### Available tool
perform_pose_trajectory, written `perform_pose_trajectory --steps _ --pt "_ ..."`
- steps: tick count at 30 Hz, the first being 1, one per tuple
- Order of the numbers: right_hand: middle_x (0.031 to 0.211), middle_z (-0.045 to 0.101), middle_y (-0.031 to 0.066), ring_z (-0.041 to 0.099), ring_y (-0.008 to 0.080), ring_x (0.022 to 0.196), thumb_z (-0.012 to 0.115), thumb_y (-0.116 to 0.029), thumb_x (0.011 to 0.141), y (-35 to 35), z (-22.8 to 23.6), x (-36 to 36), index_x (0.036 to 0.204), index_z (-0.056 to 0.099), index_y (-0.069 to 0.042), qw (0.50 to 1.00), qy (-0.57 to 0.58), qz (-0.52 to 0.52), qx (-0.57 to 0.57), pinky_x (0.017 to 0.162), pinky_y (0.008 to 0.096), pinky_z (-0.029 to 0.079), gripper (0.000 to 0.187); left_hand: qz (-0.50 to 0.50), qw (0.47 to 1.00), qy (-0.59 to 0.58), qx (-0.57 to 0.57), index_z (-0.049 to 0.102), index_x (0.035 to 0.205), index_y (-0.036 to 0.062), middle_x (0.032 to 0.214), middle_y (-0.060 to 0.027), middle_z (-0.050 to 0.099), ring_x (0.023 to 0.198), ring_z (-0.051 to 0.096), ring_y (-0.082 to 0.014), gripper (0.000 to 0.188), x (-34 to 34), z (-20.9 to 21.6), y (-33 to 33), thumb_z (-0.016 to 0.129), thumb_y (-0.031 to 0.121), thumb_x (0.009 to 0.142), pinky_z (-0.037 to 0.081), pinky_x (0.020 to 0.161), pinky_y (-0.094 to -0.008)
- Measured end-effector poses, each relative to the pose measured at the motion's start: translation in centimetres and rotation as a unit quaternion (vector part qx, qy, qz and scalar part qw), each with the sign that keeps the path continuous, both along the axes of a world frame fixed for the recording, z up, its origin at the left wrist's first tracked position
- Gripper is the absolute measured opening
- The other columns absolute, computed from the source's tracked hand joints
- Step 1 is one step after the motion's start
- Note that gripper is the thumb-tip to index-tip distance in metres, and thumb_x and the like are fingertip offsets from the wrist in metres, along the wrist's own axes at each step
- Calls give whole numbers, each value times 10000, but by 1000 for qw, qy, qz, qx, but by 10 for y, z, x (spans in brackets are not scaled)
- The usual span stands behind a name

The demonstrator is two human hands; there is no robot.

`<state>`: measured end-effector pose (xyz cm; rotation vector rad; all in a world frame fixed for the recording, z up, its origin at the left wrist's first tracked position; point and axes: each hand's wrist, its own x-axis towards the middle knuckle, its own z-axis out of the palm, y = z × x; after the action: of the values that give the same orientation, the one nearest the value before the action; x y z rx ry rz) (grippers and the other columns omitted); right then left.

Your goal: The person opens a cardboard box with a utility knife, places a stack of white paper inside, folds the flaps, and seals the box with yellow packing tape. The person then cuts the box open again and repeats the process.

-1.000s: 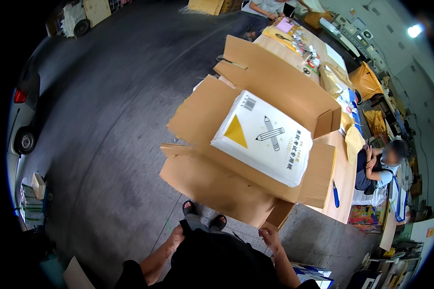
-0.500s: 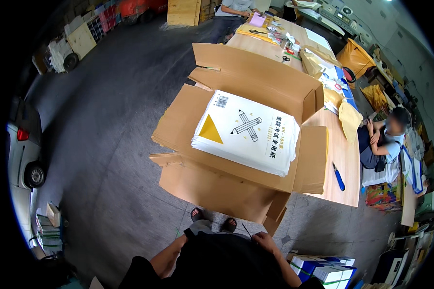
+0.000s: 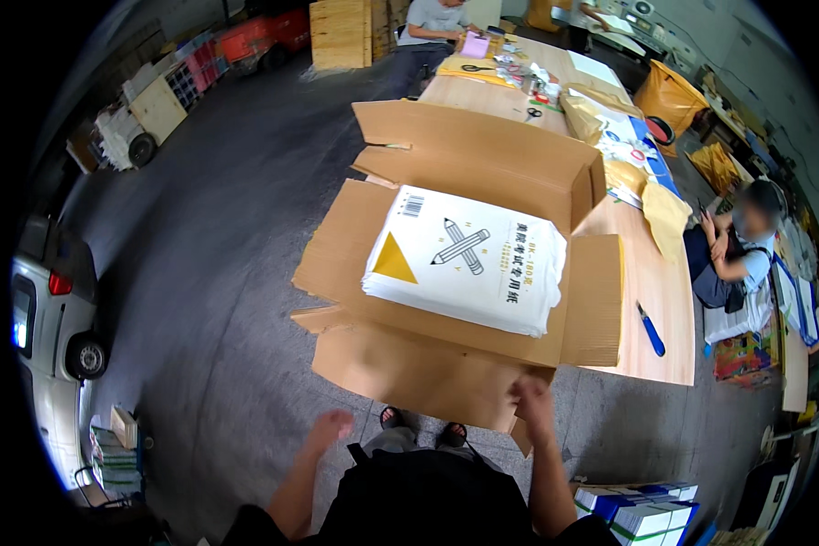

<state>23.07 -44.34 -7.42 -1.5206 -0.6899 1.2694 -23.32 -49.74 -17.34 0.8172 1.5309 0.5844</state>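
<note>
Across the middle of the frame, an unfolded cardboard carton (image 3: 464, 136) is standing with its flaps spreading outward, and a white package (image 3: 464, 264) is lying flat inside it, showing a yellow triangle and two crossed pencils on its upper face. You are standing below the carton, your sandalled feet (image 3: 389, 418) showing just under its lower flap (image 3: 400, 364). Left of centre in the lower part of the frame, your left hand (image 3: 332, 426) is hovering over the grey floor (image 3: 237, 273), apart from the cardboard; its grip is looking slack, with nothing visible in it. Right of centre, your right hand (image 3: 532, 402) is overlapping the right end of that flap. Blur is hiding its fingers, so I cannot tell whether its grip is wide, narrow or holding the cardboard.

Along the right side, a pale wooden counter (image 3: 669, 305) is running toward the top of the frame. A blue-handled knife (image 3: 652, 332) is lying on its near end, a tan paper piece (image 3: 662, 221) is overhanging its right edge, and dark scissors (image 3: 534, 114) are resting farther up. One seated person (image 3: 432, 25) is occupying the upper middle; another seated person (image 3: 742, 259) is sitting at the far right.
</note>
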Motion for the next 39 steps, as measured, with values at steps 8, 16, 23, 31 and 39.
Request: perform_pose_trajectory --steps 8,16,23,31,39 --pt "1400 471 174 459 339 1237 504 -771 840 144 23 70 1465 376 -39 989 18 62 -133 997 518 380 971 46 992 -81 83 402 1447 -1 1453 -167 457 1359 421 -278 766 61 124 290 442 601 974 302 1133 -419" --pt "955 663 -15 558 102 782 444 -741 892 164 12 55 1236 591 -186 992 -22 99 -73 602 272 407 669 -184 981 -44 39 413 1472 53 1456 -148 479 1348 436 -275 972 91 92 343 451 793 842 352 1076 -432" --pt "1086 684 -12 625 129 819 409 -724 916 169 7 62 1300 556 -209 988 102 107 -55 590 280 434 659 -186 952 -241 35 371 1507 139 1501 -87 435 1371 415 -207 861 87 115 352 308 763 917 336 1110 -374" --pt "1412 523 -2 485 242 1260 410 -755 888 169 -18 85 1452 421 -227 984 126 117 -47 946 434 438 773 -206 958 -193 51 280 1545 236 1581 -31 312 1458 273 -221 882 95 112 357 177 812 886 259 1154 -435" --pt "1394 498 46 458 299 1235 403 -839 821 158 33 48 1442 403 -275 987 126 78 -56 823 508 445 839 -176 966 -190 -5 344 1519 235 1531 -55 394 1401 374 -236 845 99 146 345 314 793 884 283 1138 -425"
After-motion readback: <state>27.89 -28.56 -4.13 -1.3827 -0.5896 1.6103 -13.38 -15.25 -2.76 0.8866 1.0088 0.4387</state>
